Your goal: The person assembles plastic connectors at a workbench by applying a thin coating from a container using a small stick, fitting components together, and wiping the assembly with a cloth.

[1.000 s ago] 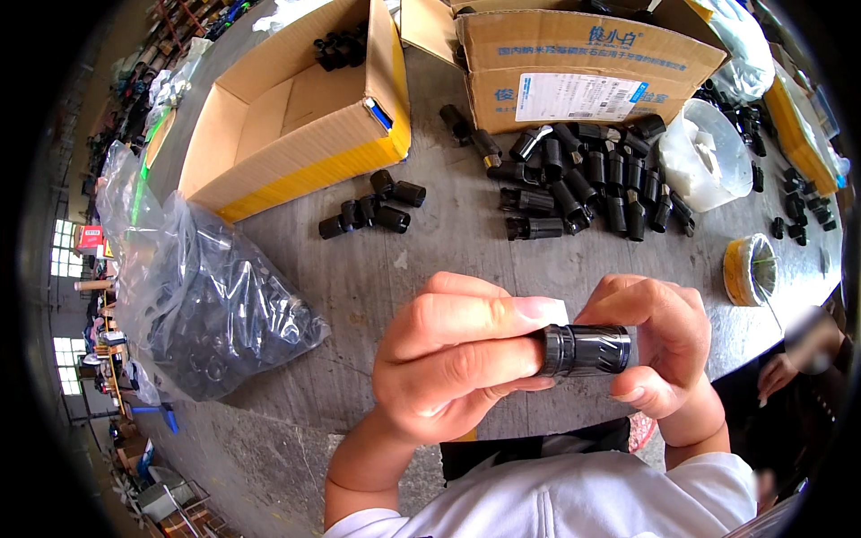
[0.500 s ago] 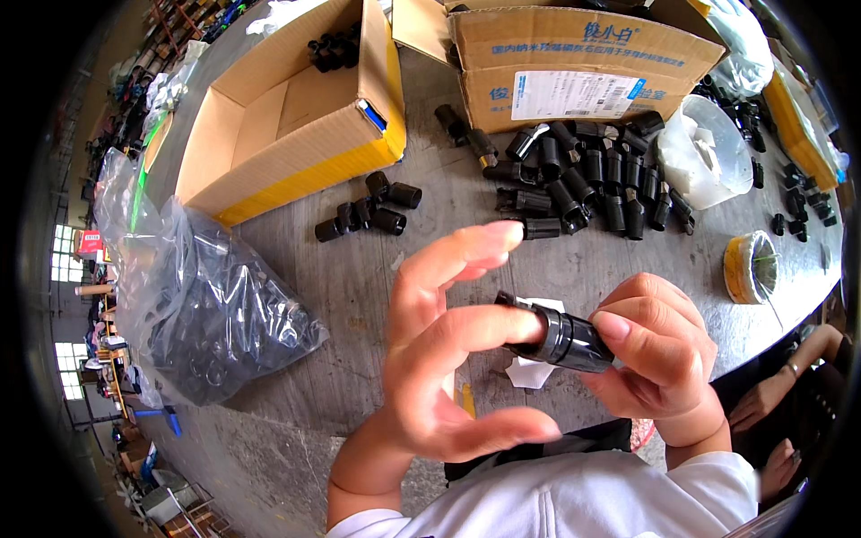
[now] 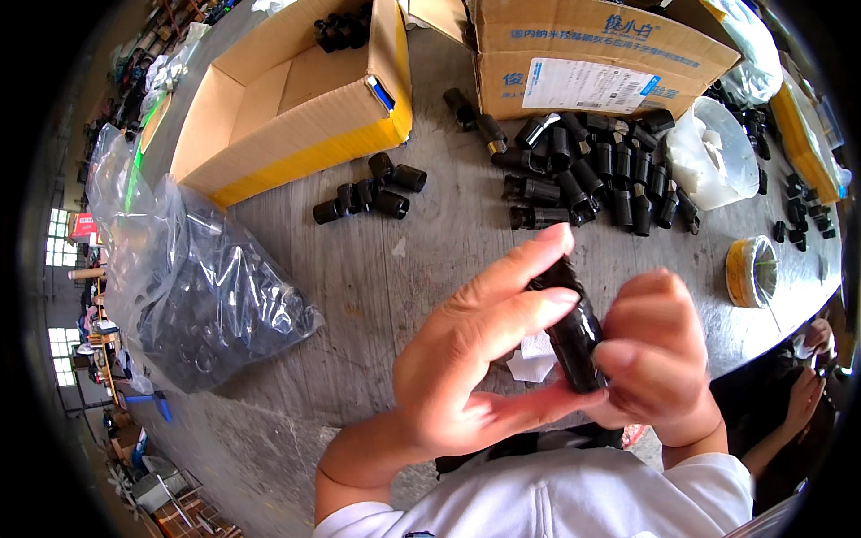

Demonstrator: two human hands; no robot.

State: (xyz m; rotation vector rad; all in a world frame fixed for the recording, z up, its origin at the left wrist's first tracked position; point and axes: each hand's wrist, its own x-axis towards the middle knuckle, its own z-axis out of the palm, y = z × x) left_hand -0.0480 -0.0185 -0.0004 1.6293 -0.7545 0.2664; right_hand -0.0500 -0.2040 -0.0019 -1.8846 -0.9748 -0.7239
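A glossy black cylindrical part (image 3: 574,339) stands tilted between the thumb and fingers of my left hand (image 3: 475,350). Two of those fingertips press near its upper end, and the thumb lies at its lower end. My right hand (image 3: 659,345) is curled up close against the cylinder's right side, blurred by motion. Its thumb reaches the cylinder's edge; what its fingers hold, if anything, is hidden. Below the hands, a white paper scrap (image 3: 533,360) shows on the grey table (image 3: 377,296), partly covered by my left hand.
Several black cylinders (image 3: 619,170) lie before a printed carton (image 3: 601,54). A few short black pieces (image 3: 363,199) sit by an open yellow-edged box (image 3: 287,134). A clear bag (image 3: 224,314) of dark parts rests left. At right are a white tub (image 3: 731,166) and tape roll (image 3: 752,271).
My left fingers and thumb have closed on the cylinder, which has turned from nearly level to steep. The right hand has shifted from gripping its end to beside it. The view has shifted slightly.
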